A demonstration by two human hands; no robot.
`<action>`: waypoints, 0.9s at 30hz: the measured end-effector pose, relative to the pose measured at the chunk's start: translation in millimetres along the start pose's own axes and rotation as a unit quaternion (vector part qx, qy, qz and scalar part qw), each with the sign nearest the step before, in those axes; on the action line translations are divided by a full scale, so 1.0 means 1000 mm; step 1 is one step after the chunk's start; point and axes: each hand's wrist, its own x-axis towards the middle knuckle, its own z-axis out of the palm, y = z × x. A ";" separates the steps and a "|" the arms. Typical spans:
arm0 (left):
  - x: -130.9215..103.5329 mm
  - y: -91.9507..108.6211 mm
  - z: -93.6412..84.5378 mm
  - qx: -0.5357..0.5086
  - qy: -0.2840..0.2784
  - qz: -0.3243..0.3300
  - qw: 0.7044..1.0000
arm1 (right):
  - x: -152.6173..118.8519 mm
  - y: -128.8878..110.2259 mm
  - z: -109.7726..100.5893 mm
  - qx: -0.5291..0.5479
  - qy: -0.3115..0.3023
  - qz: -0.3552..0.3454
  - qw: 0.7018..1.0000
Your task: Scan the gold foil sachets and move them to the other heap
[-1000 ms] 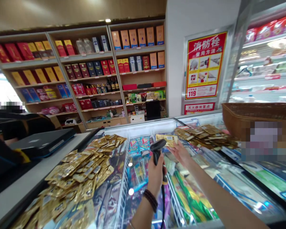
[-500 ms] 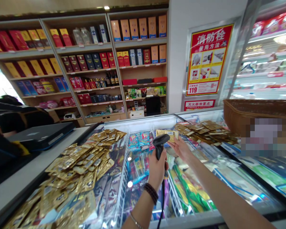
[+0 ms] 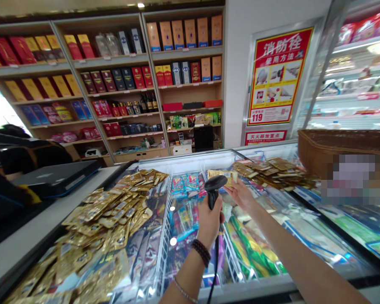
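My left hand (image 3: 210, 216) is wrapped round the handle of a black barcode scanner (image 3: 215, 183), whose cable hangs down past my wrist. Just beyond the scanner's head, my right hand (image 3: 240, 195) pinches a gold packet (image 3: 223, 173) by its right end. The scanner's head covers part of that packet. A large pile of gold packets (image 3: 110, 215) is spread over the freezer's glass top to the left. A smaller pile of gold packets (image 3: 272, 171) lies to the right, past my right hand.
Under the glass of the chest freezer (image 3: 193, 156), wire baskets hold colourful frozen goods. A brown wicker basket (image 3: 316, 145) stands at the right. On the left counter sits a flat black device (image 3: 60, 177). Shelves of boxes (image 3: 183, 84) line the back wall beside a red poster (image 3: 278, 76).
The scanner's head has tilted slightly in my left hand and sits a touch higher. My right hand holds the gold packet in nearly the same spot.
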 end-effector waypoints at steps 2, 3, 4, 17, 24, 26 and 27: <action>0.000 0.000 0.001 -0.004 0.000 0.001 1.000 | 0.000 0.000 0.000 -0.004 0.004 0.002 1.000; -0.001 0.000 0.001 -0.005 0.001 0.001 1.000 | 0.000 0.000 0.000 -0.007 0.007 0.005 1.000; -0.001 -0.001 0.001 -0.005 0.003 0.002 1.000 | 0.000 0.000 0.001 -0.008 0.011 0.008 1.000; 0.000 0.010 -0.002 -0.008 0.039 -0.010 0.999 | -0.006 -0.005 -0.003 0.060 0.053 0.031 0.996; 0.006 0.012 -0.013 0.027 0.055 -0.020 0.998 | 0.014 -0.082 -0.049 -0.010 0.184 -0.031 0.982; 0.006 0.012 -0.015 0.027 0.052 -0.017 0.998 | 0.024 -0.115 -0.062 -0.048 0.242 -0.082 0.966; 0.006 0.012 -0.015 0.026 0.052 -0.016 0.998 | 0.029 -0.130 -0.067 -0.067 0.261 -0.104 0.957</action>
